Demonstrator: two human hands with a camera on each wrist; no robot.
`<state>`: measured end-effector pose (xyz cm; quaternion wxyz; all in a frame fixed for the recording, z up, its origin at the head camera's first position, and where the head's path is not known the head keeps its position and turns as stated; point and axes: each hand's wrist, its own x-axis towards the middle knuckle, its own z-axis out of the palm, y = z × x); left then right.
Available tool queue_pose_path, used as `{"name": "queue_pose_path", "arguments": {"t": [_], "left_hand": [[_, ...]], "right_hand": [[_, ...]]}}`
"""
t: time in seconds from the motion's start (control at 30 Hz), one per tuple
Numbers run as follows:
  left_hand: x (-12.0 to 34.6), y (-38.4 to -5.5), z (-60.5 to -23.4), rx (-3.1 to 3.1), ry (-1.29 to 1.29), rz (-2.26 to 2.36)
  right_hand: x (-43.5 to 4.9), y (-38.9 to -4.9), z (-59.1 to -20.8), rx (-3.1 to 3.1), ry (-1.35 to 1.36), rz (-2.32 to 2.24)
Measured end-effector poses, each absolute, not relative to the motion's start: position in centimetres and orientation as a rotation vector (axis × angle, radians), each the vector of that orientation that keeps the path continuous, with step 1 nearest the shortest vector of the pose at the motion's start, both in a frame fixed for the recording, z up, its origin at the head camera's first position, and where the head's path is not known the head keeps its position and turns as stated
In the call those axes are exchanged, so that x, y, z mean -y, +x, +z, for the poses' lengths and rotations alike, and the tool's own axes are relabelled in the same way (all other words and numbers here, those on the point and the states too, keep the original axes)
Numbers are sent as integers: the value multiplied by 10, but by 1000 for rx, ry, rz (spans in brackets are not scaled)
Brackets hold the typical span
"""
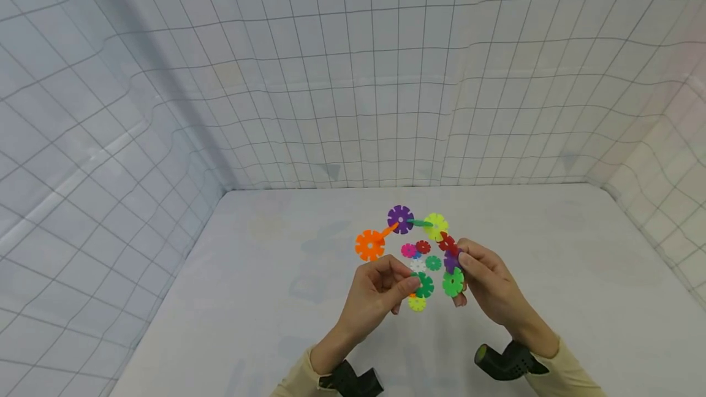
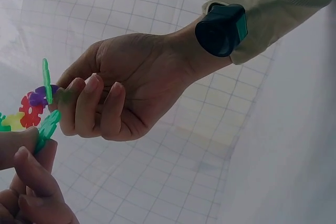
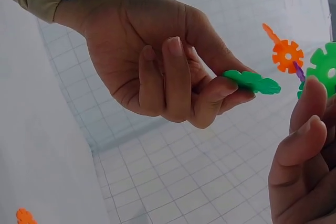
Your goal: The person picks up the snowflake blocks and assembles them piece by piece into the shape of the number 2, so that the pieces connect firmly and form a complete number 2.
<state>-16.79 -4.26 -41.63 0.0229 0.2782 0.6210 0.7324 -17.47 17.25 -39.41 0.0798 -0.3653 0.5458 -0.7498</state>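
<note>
My left hand (image 1: 375,290) pinches a dark green notched plastic disc (image 1: 425,285) between thumb and index finger. In the right wrist view this disc (image 3: 254,82) is seen nearly edge-on. My right hand (image 1: 493,287) grips a purple disc (image 1: 452,261) near one end of a curved chain of interlocked discs. From the orange disc (image 1: 369,245) the chain runs through a purple disc (image 1: 400,219), a yellow disc (image 1: 436,226) and a red disc (image 1: 446,242). Its near end is a bright green disc (image 1: 453,282), facing the left hand's disc with a gap between.
Loose discs lie on the white table (image 1: 248,299) below the hands, among them a pink disc (image 1: 408,250), a red disc (image 1: 423,247), a green disc (image 1: 433,263) and a yellow disc (image 1: 417,304). White sheeting with grid lines (image 1: 342,109) stands behind and at both sides.
</note>
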Motion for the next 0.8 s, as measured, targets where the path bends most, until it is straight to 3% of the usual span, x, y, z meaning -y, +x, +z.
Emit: {"name": "queue_pose_path", "arguments": {"t": [0.37,0.8], "left_hand": [[44,-166,-412,-1907,892,2262],[45,-166,-410,-1890,903,2256]], "right_hand": [[-171,-184,-403,-1149,-1284,-2255],[-168,-186,-403,-1065,-1337,-2242]]}}
